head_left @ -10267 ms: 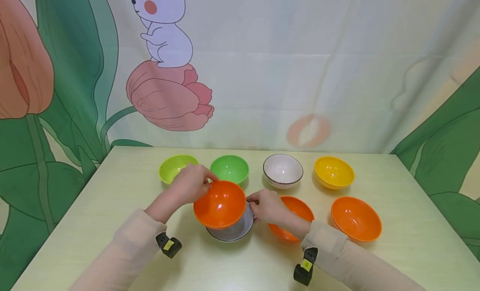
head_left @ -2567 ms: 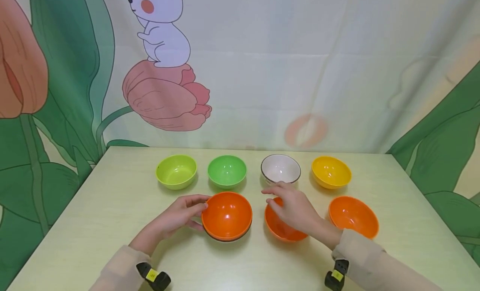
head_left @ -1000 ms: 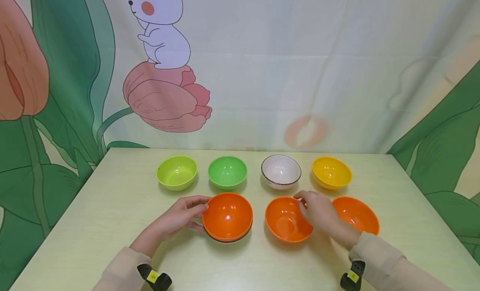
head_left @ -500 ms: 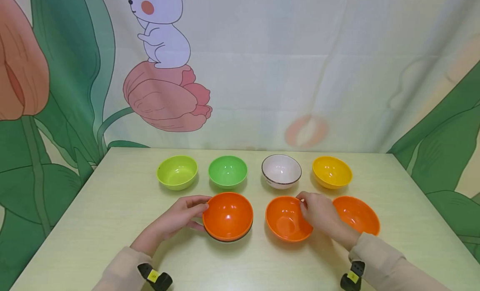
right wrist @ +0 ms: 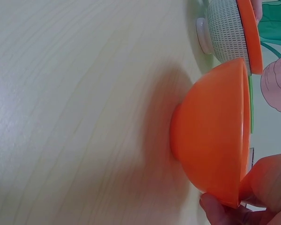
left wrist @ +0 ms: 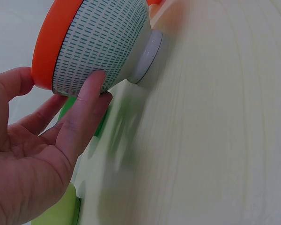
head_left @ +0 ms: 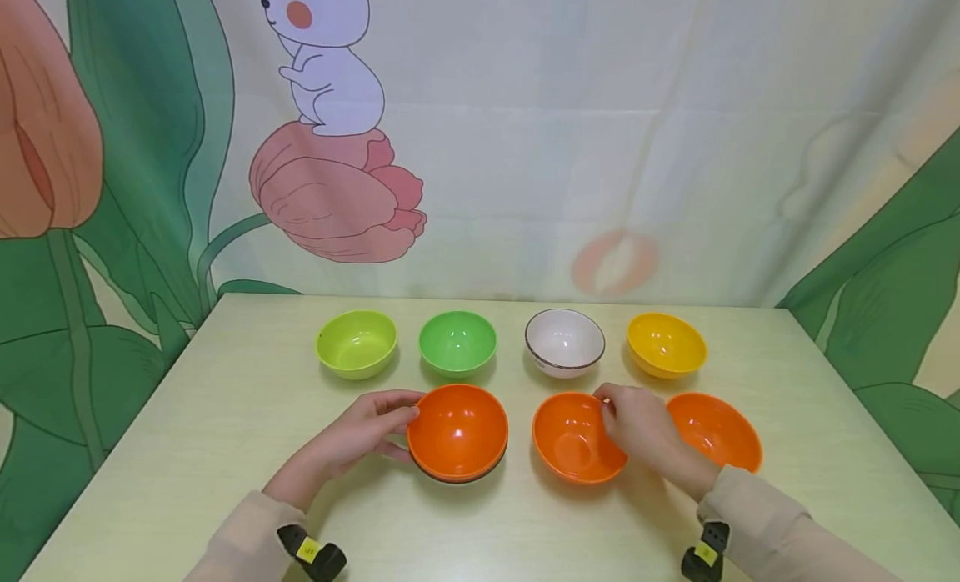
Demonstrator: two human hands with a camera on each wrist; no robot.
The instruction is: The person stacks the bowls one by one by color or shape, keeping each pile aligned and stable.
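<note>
An orange bowl (head_left: 457, 432) sits nested in a white bowl with green dashes (left wrist: 103, 42), whose dark rim peeks out below the orange one. My left hand (head_left: 367, 432) holds this pair from the left, thumb at the orange rim and fingers against the patterned side. To the right stands a second orange bowl (head_left: 573, 440), upright on the table. My right hand (head_left: 641, 423) pinches its right rim; in the right wrist view the thumb and fingers straddle the bowl's edge (right wrist: 240, 140). Partly behind that hand is a third orange bowl (head_left: 720, 432).
Along the back of the table (head_left: 450, 540) runs a row: a lime bowl (head_left: 356, 346), a green bowl (head_left: 457, 344), a white dark-rimmed bowl (head_left: 565, 344) and a yellow bowl (head_left: 666, 346). A printed curtain (head_left: 510, 148) hangs behind the table.
Since the earliest frame, the orange bowl in my left hand was lowered into the patterned bowl. My right hand left the patterned bowl and took the second orange bowl's rim; lately both hands stay still.
</note>
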